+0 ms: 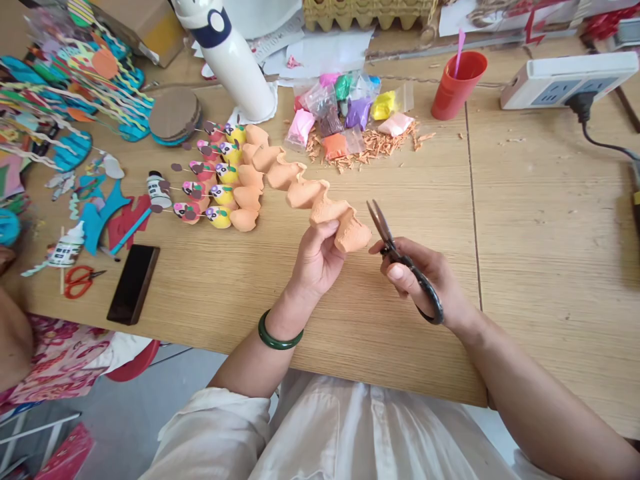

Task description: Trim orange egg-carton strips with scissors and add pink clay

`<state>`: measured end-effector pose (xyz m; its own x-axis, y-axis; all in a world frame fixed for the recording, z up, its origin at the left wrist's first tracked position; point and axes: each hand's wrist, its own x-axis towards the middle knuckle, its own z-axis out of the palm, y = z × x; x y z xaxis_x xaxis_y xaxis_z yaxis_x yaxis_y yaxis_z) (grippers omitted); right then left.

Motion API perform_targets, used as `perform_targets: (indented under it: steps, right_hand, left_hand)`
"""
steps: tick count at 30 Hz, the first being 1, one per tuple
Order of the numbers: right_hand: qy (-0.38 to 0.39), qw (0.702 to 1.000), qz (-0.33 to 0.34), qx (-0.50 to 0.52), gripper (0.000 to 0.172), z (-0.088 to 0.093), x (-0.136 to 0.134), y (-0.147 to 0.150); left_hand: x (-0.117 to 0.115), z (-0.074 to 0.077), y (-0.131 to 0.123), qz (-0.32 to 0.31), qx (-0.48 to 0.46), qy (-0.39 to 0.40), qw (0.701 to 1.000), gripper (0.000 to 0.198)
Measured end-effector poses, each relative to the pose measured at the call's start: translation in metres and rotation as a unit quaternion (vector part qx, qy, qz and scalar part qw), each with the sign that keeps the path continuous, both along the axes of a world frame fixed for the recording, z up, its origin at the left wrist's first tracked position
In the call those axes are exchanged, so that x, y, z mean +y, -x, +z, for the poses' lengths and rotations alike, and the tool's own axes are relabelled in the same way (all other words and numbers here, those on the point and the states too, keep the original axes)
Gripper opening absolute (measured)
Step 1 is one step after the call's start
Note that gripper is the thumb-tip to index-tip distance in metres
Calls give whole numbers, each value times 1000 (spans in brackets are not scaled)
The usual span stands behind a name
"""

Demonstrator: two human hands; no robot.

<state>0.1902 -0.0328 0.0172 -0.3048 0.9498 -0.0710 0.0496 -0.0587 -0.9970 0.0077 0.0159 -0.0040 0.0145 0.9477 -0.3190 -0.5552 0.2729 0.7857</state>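
Observation:
My left hand (pixel 319 259) pinches the near end of an orange strip of egg-carton cups (pixel 305 190), which slants up and away to the left above the table. My right hand (pixel 425 273) holds black-handled scissors (pixel 400 250), their blades slightly apart and pointing up. The blade tips are just right of the strip's end and do not touch it. Left of the strip stand more orange cups (pixel 245 219) and several decorated red and yellow cups (pixel 219 216), with thin sticks and brown ovals on them.
Bags of coloured clay (pixel 358 113) lie over orange shavings (pixel 375 148). A white bottle (pixel 235 73), red cup (pixel 459 83) and power strip (pixel 570 80) stand at the back. On the left are a phone (pixel 133 283), red-handled scissors (pixel 80 281), glue bottles (pixel 69 245) and another person's arm (pixel 14 340).

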Motion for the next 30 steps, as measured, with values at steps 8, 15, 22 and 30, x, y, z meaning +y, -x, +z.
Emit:
perform_targets:
  steps: [8,15,22,30]
  right_hand:
    - [-203,926,-77,-308,61,-6,-1,-2]
    - [-325,836,-103,-430,52,-11,-1,-2]
    - [-324,830,-92,-446,51,-12,-2,-5]
    - [-309,826,-104,-459,57,-13,-2,-5]
  left_hand:
    - [-8,4,-8,37,56,-91,994,31]
    - [-9,1,-8,58,90,-106,989,46]
    - [-8,-2,-8,47,75,-97,991,37]
    - [-8,-5,-12,40,67,-71,994,40]
